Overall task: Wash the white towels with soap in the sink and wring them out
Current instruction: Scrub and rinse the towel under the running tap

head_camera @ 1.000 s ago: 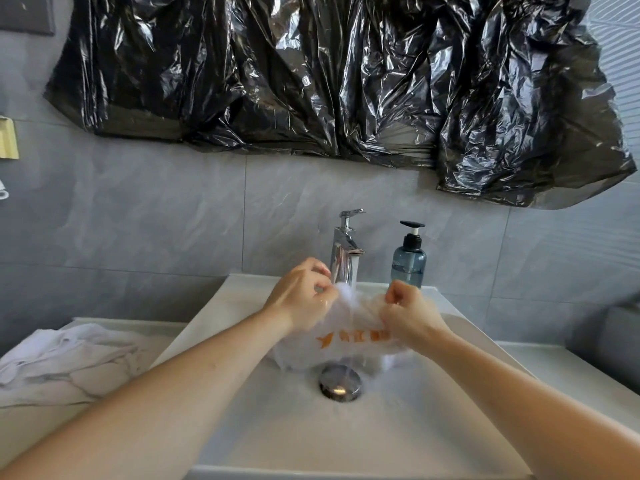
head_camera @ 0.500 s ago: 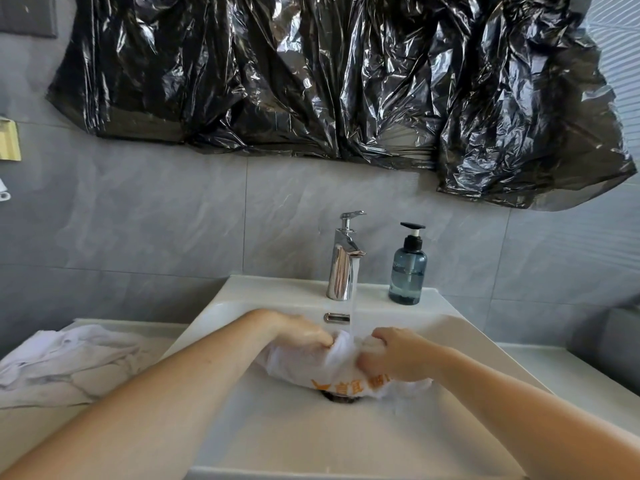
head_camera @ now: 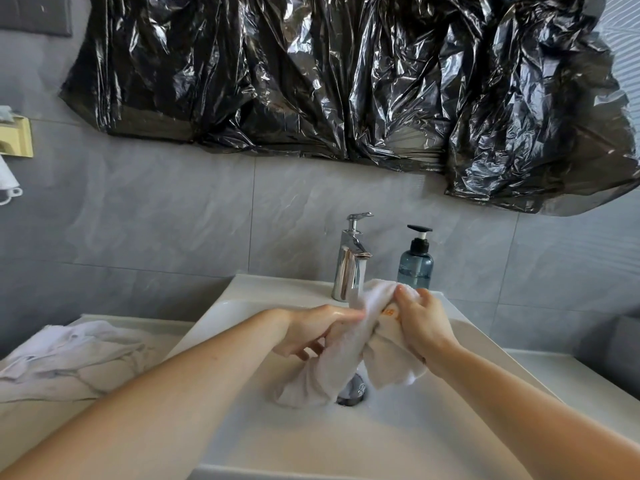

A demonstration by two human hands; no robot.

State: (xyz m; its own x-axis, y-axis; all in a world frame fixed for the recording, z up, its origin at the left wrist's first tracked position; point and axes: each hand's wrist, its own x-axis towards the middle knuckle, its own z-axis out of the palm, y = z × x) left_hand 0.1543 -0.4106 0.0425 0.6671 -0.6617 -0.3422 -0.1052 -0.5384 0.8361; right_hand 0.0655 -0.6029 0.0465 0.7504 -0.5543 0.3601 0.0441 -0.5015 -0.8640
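Both hands [head_camera: 424,327] grip white towel [head_camera: 341,355] over sink [head_camera: 398,441]

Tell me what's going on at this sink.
A person is washing a white towel over the sink. The left hand and right hand both grip it, bunched, just below the faucet; its ends hang toward the drain. A soap bottle stands behind, and more towels lie on the counter.
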